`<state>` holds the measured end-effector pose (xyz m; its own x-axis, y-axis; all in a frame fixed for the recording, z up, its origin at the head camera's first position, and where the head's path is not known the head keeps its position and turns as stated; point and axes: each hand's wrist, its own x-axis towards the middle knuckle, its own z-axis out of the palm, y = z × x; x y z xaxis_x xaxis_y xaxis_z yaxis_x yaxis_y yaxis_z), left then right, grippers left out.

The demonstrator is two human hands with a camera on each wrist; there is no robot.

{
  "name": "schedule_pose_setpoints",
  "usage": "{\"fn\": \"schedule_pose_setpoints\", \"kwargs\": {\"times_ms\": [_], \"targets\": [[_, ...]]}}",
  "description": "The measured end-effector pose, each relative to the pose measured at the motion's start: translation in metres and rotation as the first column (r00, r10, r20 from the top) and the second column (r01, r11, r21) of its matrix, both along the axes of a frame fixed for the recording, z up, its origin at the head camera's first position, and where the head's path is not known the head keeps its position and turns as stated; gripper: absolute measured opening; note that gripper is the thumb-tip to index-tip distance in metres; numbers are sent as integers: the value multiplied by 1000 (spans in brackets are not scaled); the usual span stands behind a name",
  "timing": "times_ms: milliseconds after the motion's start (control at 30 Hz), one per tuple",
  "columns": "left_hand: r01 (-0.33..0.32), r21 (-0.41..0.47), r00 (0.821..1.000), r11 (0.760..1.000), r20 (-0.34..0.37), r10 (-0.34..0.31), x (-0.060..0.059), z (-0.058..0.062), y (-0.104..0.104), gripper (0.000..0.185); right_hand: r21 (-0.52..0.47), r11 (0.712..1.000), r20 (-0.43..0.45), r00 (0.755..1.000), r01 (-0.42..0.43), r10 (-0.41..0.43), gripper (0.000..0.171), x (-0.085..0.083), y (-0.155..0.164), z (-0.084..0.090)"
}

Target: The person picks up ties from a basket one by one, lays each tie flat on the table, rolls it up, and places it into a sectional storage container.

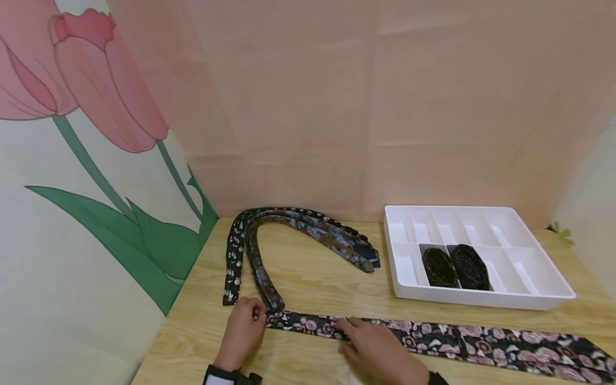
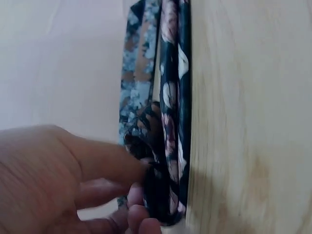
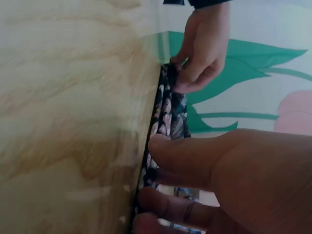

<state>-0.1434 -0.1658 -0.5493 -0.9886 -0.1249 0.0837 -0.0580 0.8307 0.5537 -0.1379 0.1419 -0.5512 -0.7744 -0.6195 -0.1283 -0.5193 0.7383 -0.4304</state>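
Note:
A dark necktie with pink flowers [image 1: 500, 342] lies stretched along the front of the table, folded lengthwise on itself. At its left end my left hand [image 1: 243, 329] pinches the tie; in the left wrist view the thumb and fingers [image 2: 136, 212] close round its turned-over dark end. Partway along, my right hand [image 1: 380, 350] rests on the tie with loosely spread fingers. The right wrist view has its thumb [image 3: 163, 148] against the cloth. Just beyond the left hand lie a blue-brown patterned tie [image 1: 260, 272] and a black tie with white motifs [image 1: 233, 262], both curved.
A white divided tray [image 1: 481, 299] stands at the back right. Two dark rolled-up pieces, one roll [image 1: 439, 266] beside another roll [image 1: 470, 267], sit in its front compartments. A pinkish backdrop [image 1: 308, 107] rises behind the wooden table [image 1: 308, 267], and a tulip-printed wall [image 1: 110, 176] borders the left.

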Motion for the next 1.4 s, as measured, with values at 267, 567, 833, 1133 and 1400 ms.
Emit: {"fn": "schedule_pose_setpoints", "kwargs": {"times_ms": [267, 567, 833, 1133, 1400], "targets": [[-168, 3, 980, 986, 107, 167, -1, 2, 7, 30, -7, 1000, -33, 999, -25, 25, 36, -3, 2, -6], [-31, 53, 999, 998, 13, 30, 4, -4, 26, 29, 0, 1000, -74, 997, -14, 14, 33, 2, -2, -8], [62, -26, 998, 998, 2, -62, 10, 4, 33, 10, -11, 1000, -50, 999, -18, 17, 40, 3, 1, -9], [277, -101, 960, 956, 62, -272, 14, 11, 15, 30, -25, 1000, 29, 999, -17, 18, 39, -4, -1, -3], [417, -84, 909, 905, 53, -414, 6, 1, 5, 28, -172, 983, -87, 995, -60, 45, 15, -13, -40, 14]]}}
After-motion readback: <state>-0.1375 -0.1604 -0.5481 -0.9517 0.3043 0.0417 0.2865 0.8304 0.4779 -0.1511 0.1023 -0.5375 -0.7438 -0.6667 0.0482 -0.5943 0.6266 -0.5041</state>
